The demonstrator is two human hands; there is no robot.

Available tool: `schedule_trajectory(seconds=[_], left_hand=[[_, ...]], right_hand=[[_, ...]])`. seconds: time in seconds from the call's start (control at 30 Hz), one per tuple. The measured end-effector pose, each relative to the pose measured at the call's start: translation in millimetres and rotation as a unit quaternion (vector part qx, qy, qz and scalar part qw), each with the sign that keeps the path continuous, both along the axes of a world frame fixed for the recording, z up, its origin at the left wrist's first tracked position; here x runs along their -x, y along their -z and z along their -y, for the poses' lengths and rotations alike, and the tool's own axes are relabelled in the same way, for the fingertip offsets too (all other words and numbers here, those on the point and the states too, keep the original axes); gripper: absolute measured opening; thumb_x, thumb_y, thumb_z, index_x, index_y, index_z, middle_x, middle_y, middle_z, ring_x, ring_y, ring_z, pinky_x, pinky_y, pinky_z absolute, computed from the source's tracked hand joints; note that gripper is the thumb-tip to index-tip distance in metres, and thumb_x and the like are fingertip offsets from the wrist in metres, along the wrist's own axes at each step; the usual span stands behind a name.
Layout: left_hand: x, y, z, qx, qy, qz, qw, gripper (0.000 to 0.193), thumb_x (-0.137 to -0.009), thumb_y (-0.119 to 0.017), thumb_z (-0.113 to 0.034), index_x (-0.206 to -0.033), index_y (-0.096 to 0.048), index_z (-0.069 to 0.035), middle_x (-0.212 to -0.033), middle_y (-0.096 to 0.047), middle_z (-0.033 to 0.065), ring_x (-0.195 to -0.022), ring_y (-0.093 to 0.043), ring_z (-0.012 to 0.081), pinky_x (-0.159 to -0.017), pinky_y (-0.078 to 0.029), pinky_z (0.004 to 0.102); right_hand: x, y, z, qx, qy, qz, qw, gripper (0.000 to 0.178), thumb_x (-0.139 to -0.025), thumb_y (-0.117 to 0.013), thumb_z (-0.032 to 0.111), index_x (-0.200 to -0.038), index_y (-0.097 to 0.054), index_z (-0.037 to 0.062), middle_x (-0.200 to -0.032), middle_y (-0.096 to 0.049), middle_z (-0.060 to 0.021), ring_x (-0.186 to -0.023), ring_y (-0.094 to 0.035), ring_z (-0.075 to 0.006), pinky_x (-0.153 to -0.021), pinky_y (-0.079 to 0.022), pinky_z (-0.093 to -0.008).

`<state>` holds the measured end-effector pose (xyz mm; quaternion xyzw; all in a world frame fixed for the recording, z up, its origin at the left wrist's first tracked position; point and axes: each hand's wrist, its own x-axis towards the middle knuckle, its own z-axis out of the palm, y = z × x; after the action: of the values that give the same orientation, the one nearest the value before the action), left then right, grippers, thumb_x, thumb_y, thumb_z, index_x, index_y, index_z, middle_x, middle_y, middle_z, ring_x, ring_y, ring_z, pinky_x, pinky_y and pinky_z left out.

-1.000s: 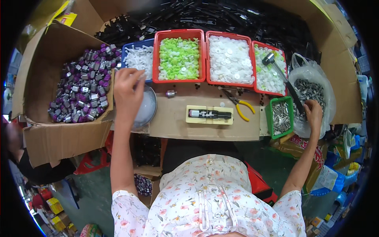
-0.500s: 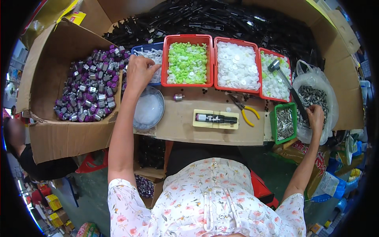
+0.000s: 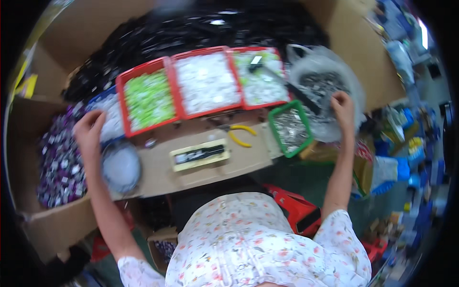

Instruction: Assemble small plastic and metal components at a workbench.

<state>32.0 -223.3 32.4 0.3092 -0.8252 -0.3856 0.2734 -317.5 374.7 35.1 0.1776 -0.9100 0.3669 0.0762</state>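
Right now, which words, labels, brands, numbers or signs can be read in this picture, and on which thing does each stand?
None can be read clearly.
Brown sack, right: red marks, too blurred to read.
Blue-and-white package beside it: too blurred to read.
Cream tray, clear bag: no lettering visible.

Is a worktop (image 3: pixel 248 160) faced with tan cardboard (image 3: pixel 155 179). Bears a cream holder (image 3: pixel 203 164) near the front edge, yellow-handled pliers (image 3: pixel 244 127) just behind to the right, a round bowl (image 3: pixel 137 173) and a small blurred metallic piece (image 3: pixel 150 143) to the left, three red trays (image 3: pixel 215 111) farther back.
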Motion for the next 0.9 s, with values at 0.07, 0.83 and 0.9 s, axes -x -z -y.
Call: schedule_trajectory(seconds=[0.07,0.83,0.9], left_hand=[[-11.5,-3.9,-6.1,-0.112,-0.016,-0.054,0.992,0.017,-0.090,-0.071,-0.009,-0.103,-0.072,0.002,-0.079,-0.063,-0.0027,-0.066,-0.051,0.0036,-0.057,-0.036,0.0183],[-96.3,-3.5,-110.2,0.103,-0.060,0.063,0.991,0.013,-0.077,-0.078,-0.010,-0.086,-0.075,0.000,-0.080,-0.064,0.0088,-0.085,-0.057,0.0236,-0.076,-0.044,0.0352],[-96.6,-3.3,-110.4,0.114,-0.053,0.074,0.989,0.013,-0.076,-0.078,-0.008,-0.086,-0.075,0.000,-0.080,-0.065,0.0086,-0.085,-0.057,0.0233,-0.076,-0.044,0.0349]], right_hand=[[-4.7,-3.5,3.6,0.073,0.004,0.029,0.997,0.007,-0.091,-0.063,0.009,-0.090,-0.063,0.0024,-0.074,-0.058,0.0021,-0.065,-0.056,-0.0069,-0.059,-0.043,-0.0224],[-65.0,-33.4,113.9,0.207,-0.190,0.097,0.955,0.009,-0.099,-0.059,0.009,-0.102,-0.061,0.0008,-0.100,-0.070,-0.0081,-0.075,-0.061,-0.0089,-0.074,-0.049,-0.0237],[-67.6,-33.9,116.7,0.190,-0.194,0.098,0.957,0.008,-0.099,-0.058,0.007,-0.104,-0.060,0.0003,-0.101,-0.069,-0.0079,-0.079,-0.062,-0.0090,-0.075,-0.050,-0.0238]])
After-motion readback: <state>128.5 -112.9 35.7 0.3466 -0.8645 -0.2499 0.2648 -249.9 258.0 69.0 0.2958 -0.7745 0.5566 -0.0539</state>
